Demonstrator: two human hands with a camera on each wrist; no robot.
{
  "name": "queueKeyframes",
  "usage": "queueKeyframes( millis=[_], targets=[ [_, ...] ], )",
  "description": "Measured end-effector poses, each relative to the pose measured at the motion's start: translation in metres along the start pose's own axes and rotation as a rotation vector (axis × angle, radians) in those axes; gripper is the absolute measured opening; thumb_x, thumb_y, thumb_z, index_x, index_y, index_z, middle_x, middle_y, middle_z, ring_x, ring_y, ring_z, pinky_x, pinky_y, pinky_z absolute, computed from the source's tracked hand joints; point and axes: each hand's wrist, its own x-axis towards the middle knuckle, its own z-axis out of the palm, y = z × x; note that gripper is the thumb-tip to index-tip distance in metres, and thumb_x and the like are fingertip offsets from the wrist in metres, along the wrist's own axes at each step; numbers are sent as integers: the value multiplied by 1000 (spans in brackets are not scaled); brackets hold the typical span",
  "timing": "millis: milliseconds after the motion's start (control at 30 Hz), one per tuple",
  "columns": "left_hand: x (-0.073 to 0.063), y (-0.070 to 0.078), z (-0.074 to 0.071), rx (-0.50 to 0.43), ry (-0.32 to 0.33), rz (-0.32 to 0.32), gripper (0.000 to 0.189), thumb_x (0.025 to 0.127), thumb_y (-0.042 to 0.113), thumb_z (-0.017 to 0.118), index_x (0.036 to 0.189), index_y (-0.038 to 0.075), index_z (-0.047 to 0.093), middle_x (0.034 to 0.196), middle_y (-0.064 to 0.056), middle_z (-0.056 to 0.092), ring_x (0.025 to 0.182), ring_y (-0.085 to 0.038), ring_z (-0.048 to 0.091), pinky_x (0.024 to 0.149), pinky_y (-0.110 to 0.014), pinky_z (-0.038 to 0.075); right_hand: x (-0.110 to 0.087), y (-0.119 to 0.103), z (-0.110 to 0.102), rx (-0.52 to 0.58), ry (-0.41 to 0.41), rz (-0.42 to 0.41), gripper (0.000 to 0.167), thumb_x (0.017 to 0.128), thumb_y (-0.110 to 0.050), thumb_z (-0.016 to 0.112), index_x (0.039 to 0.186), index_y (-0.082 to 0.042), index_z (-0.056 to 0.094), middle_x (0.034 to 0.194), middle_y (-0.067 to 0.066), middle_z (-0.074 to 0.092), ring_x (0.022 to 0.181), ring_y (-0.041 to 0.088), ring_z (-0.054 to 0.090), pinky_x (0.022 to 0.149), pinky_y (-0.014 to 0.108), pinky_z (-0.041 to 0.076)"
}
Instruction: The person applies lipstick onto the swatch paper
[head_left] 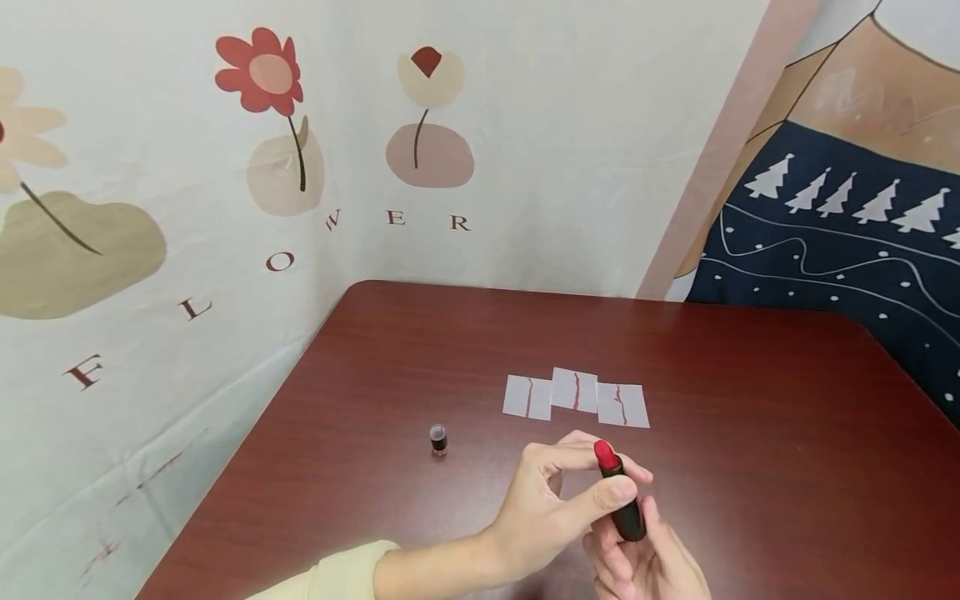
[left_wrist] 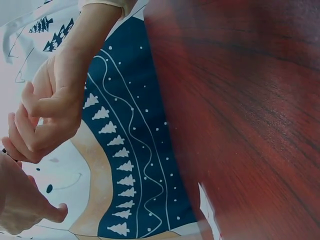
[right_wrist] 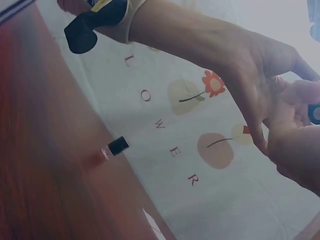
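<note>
A red lipstick [head_left: 621, 504] in a black tube is held upright, leaning slightly left, its red tip bare at the top. My left hand [head_left: 536, 508] comes from the left in a pale yellow sleeve and pinches the tube between thumb and fingers. Below it, my right hand [head_left: 652, 558] holds the lower end of the tube with thumb and curled fingers. In the right wrist view, the tube's round base [right_wrist: 315, 114] shows between the hands. The left wrist view shows both hands close together, with the lipstick mostly hidden.
Three white paper pieces [head_left: 575, 390], each with a red streak, lie in a row beyond the hands on the dark red table [head_left: 420, 350]. To the left stands a small black cylinder with a clear end [head_left: 438, 439]. Printed cloth [head_left: 525, 150] hangs behind the table.
</note>
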Motion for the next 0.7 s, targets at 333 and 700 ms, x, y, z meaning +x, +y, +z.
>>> queueKeyframes(
  millis=[333, 700],
  targets=[
    [0, -4, 1, -69, 13, -27, 16, 90, 7, 58, 96, -3, 68, 93, -14, 69, 93, -13, 56, 89, -33, 42, -21, 12, -22, -339, 185, -136, 50, 102, -11, 8, 117, 4, 53, 84, 12, 45, 52, 18, 24, 35, 23, 20],
    [-4, -4, 0, -54, -14, -23, 15, 91, 7, 57, 97, -2, 69, 94, -11, 68, 96, -13, 55, 90, -32, 42, -16, 5, 1, -313, 282, -138, 46, 103, -15, 12, 132, 3, 42, 93, 8, 56, 57, 25, 26, 37, 33, 17]
  ],
)
